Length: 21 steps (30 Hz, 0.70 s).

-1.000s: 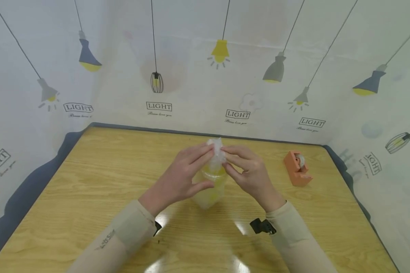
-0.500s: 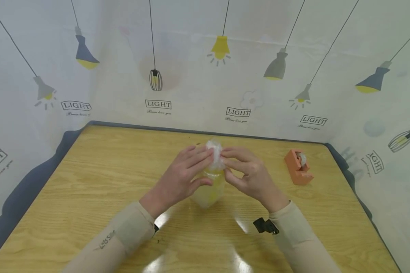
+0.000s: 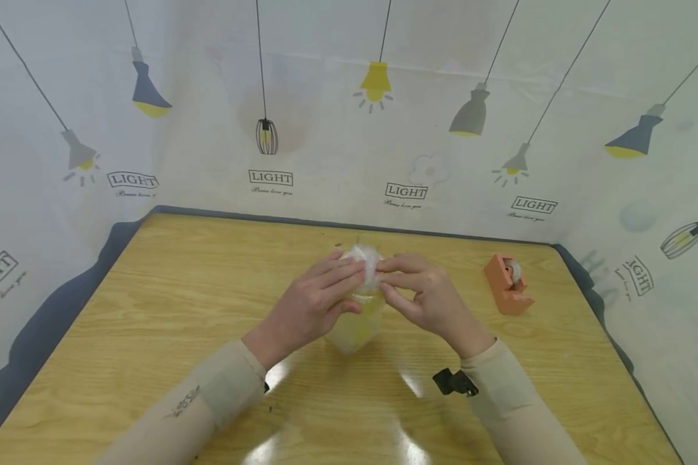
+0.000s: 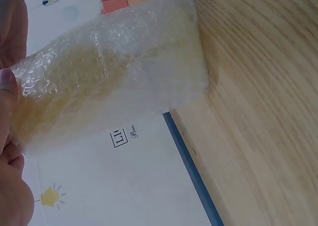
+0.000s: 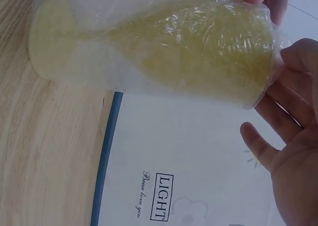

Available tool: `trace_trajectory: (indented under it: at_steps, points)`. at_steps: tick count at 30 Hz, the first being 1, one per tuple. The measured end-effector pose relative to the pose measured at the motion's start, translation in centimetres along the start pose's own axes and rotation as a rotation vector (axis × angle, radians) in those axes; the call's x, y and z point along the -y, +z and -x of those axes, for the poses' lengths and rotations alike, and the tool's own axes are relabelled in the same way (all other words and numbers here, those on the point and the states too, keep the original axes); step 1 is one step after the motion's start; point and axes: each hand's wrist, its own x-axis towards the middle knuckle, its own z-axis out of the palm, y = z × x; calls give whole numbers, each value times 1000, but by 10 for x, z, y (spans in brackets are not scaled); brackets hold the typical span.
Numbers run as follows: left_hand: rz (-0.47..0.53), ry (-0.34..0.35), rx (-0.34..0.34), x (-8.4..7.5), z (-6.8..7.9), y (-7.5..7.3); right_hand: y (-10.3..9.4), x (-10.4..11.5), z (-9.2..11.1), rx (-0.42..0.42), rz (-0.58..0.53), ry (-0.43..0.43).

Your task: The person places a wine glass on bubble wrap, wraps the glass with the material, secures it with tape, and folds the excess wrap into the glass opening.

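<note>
A yellowish stemmed glass (image 5: 198, 42), wrapped in clear bubble wrap (image 3: 355, 329), stands upright on the table in the head view. Gathered wrap (image 3: 365, 261) covers its top. My left hand (image 3: 311, 297) grips this top from the left, its long fingers laid over the folds and its thumb lower on the near side. From the right, my right hand (image 3: 427, 294) pinches the edge of the wrap between thumb and fingers. In the right wrist view, the bowl, stem and foot show blurred through the plastic. The glass's rim is hidden under the wrap and fingers.
An orange tape dispenser (image 3: 507, 287) with a roll of clear tape stands at the right of the wooden table (image 3: 169, 310). A white cloth backdrop printed with lamps (image 3: 326, 84) surrounds the back and sides, behind a dark blue table edge.
The wrap's top, earlier sticking up in a peak, now lies lower and flatter. Both hands have come down slightly with it, and my left thumb has drawn in toward the fingers.
</note>
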Motion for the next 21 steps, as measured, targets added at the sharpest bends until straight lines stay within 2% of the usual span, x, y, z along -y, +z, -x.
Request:
trace_trajectory:
  at_steps: [6, 11, 16, 21]
  points:
    - [30, 0, 10, 2, -3, 2, -3, 0, -4, 34, -24, 94]
    - [59, 4, 35, 5, -6, 3, -6, 1, -6, 65, -17, 139]
    - [93, -1, 78, 7, -8, 3, -7, 2, -8, 92, -19, 131]
    - [91, 6, 87, 6, -8, 4, -7, 2, -7, 91, 38, 98]
